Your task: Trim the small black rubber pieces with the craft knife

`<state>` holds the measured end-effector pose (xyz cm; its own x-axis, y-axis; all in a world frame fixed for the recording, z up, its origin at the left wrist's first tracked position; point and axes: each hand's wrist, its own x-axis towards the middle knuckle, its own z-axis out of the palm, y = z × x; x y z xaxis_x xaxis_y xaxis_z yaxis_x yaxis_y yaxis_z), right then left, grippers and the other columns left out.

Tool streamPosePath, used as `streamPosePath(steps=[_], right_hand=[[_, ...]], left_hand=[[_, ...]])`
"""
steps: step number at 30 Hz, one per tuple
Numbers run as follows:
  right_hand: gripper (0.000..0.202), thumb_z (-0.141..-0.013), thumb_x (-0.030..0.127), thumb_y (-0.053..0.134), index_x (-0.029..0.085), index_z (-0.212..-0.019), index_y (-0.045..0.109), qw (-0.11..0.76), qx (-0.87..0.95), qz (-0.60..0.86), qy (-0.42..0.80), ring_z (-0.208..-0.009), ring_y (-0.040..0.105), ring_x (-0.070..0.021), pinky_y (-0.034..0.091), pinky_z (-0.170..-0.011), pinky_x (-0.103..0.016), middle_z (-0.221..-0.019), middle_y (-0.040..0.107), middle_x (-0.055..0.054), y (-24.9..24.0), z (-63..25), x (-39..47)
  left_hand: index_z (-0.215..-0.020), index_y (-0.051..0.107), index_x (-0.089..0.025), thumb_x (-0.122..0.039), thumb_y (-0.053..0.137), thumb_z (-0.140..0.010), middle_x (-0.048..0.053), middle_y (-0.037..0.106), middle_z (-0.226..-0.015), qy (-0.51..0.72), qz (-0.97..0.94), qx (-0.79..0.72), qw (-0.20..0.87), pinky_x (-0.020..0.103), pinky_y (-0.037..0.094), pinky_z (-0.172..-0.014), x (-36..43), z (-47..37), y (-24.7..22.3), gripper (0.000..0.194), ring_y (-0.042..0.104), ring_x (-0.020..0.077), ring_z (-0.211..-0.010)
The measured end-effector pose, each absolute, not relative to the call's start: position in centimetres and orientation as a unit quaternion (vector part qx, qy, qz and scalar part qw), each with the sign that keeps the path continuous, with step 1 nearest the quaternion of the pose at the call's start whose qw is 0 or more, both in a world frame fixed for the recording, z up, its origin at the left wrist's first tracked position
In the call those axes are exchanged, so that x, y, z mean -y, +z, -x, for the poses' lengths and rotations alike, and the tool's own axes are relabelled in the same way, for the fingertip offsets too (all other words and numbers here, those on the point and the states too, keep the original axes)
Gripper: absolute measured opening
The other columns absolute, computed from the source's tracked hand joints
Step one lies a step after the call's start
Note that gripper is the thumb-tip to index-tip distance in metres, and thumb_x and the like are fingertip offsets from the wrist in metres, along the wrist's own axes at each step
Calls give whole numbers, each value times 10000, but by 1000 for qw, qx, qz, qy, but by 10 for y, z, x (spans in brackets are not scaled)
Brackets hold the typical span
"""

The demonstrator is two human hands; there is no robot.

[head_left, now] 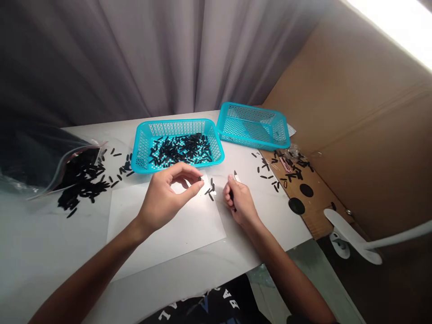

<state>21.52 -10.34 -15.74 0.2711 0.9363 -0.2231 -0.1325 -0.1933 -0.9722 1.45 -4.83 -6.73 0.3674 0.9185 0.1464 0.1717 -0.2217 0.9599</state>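
My left hand (168, 193) pinches a small black piece (201, 179) between thumb and fingertips, over the top edge of a white sheet (151, 243). Closed around a craft knife (236, 175) is my right hand (240, 198), with the pointed blade up. Between the two hands, several black pieces (211, 191) lie at the sheet's upper right corner. Behind my left hand, a blue basket (221, 155) holds many thin black pieces (182, 148).
A second blue basket (286, 135) stands at the back right. An open plastic bag (37, 157) spills black pieces at the left. More pieces, two black discs (297, 205) and a pink item (286, 165) lie right, by a cardboard wall (364, 117).
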Motion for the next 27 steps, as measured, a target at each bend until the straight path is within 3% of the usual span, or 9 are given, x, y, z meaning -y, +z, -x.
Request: streamPosePath(steps=[4, 10, 15, 18, 22, 24, 27], right_hand=[[580, -985, 627, 590, 208, -588, 538, 462, 499, 600, 422, -527, 426, -120, 366, -548, -260, -529, 488, 27, -163, -190, 90], [249, -976, 354, 679, 212, -772, 656, 347, 678, 584, 281, -843, 550, -231, 419, -794, -361, -857, 700, -83, -184, -168, 74], [185, -1019, 374, 647, 208, -1037, 725, 288, 762, 545, 198, -1118, 576, -301, 416, -965, -467, -1123, 756, -127, -176, -168, 85], [196, -1071, 335, 559, 227, -1080, 722, 280, 786, 525, 167, -1250, 590, -276, 408, -1075, -465, -1160, 780, -83, -161, -173, 93], [327, -1116, 260, 399, 235, -1186, 717, 277, 759, 578, 114, -1168, 683, -219, 505, -1031, -379, -1215, 785, -83, -142, -218, 86], [382, -1119, 238, 346, 210, -1249, 704, 269, 708, 650, 66, -1187, 681, -250, 518, -1041, -423, -1262, 763, -127, -135, -264, 76], [280, -1094, 278, 490, 149, -1187, 720, 220, 603, 767, -6, -1165, 682, -293, 525, -1050, -499, -1198, 748, -167, -132, -339, 64]], left_hand=[[-909, 757, -202, -254, 792, -863, 14, 764, -867, 400, -684, -401, 460, 255, 563, -719, 50, -12, -64, 78, 698, 145, -777], [-904, 763, -210, -243, 782, -867, 13, 766, -879, 405, -689, -400, 448, 255, 559, -729, 49, -7, -61, 53, 697, 148, -790], [-908, 788, -221, -274, 798, -869, 4, 781, -883, 403, -686, -405, 450, 237, 565, -742, 45, -5, -65, 67, 703, 140, -796], [-941, 813, -230, -310, 811, -869, 11, 802, -903, 401, -675, -410, 465, 238, 591, -761, 43, -5, -69, 108, 728, 149, -810], [-987, 824, -247, -344, 840, -854, 21, 818, -957, 408, -646, -422, 488, 251, 629, -815, 42, -5, -73, 165, 761, 165, -855], [-990, 828, -254, -345, 848, -848, 21, 820, -961, 411, -638, -426, 493, 252, 638, -834, 41, -4, -73, 170, 769, 166, -861], [-973, 836, -256, -350, 853, -840, 24, 821, -928, 411, -634, -425, 497, 257, 647, -841, 42, -4, -72, 163, 775, 170, -852]])
